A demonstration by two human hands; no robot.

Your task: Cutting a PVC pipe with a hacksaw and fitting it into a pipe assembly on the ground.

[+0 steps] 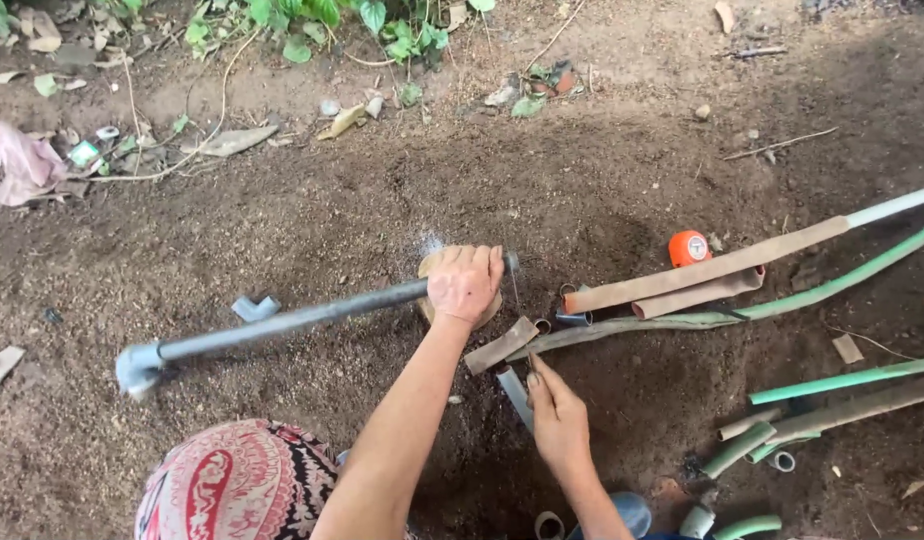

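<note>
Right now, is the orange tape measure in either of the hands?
No. The orange tape measure lies on the dirt beside the muddy pipes, while the left hand grips a long grey pipe and the right hand holds a short pipe piece.

A small green-and-white wrapper (83,153) lies among litter at the upper left.

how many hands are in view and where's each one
2: the left hand grips the long grey pipe at the middle; the right hand lower down touches a short grey pipe piece.

Left hand (464,285) hides pipe (282,322) end; green pipes (842,280) cut off right.
</note>
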